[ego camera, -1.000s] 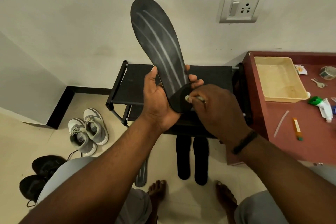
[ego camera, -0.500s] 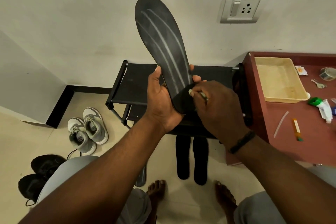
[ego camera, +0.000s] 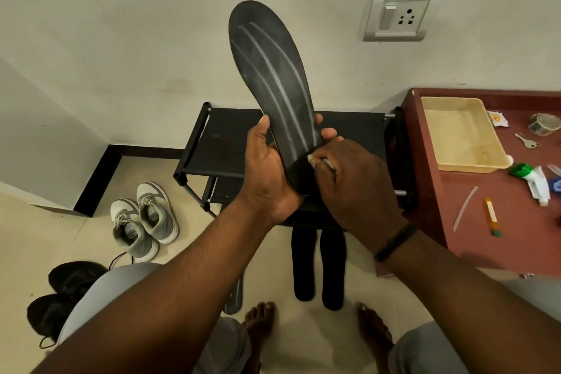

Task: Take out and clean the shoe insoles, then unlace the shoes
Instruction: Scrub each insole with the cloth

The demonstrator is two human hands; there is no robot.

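insole (ego camera: pixel 273 76): black, pale lengthwise streaks, upright before wall | left hand (ego camera: pixel 267 173): grips its heel end | right hand (ego camera: pixel 355 179): fingers curled, pinching a small thin tool at heel

Insole (ego camera: pixel 273 85) held upright before the rack (ego camera: pixel 230 146), two shoe pairs (ego camera: pixel 142 222) set on the floor at left, two insoles (ego camera: pixel 318 267) laid near the rack, tray (ego camera: pixel 461 136) placed on the desk (ego camera: pixel 501 237) at right.
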